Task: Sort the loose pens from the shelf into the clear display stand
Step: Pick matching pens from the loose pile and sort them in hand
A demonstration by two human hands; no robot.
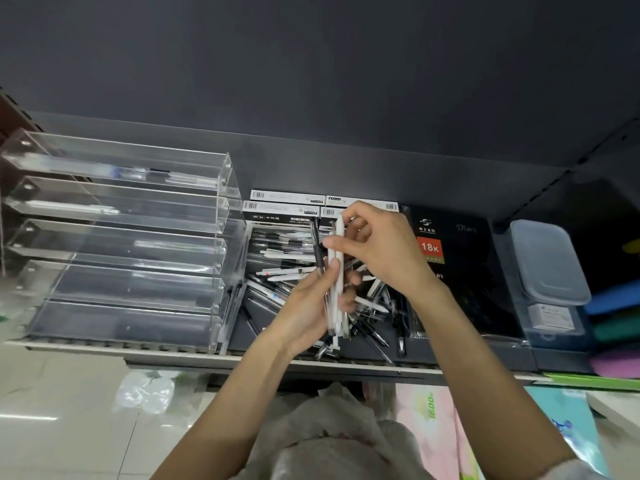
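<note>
A heap of loose black and white pens (277, 261) lies on the dark shelf (194, 353) beside a clear tiered display stand (131, 237), whose upper tiers hold a few pens. My left hand (308, 306) grips a bundle of upright pens (337, 271), white and black, above the heap. My right hand (377, 244) pinches the upper part of a white pen in that bundle between thumb and fingers. Both hands hover to the right of the stand.
Boxes of pens (287, 206) stand behind the heap. Black notebooks (450, 258) marked 18K sit to the right, then a lidded plastic box (547, 261) and coloured folders (613, 327). Plastic bags (145, 393) lie on the tiled floor below.
</note>
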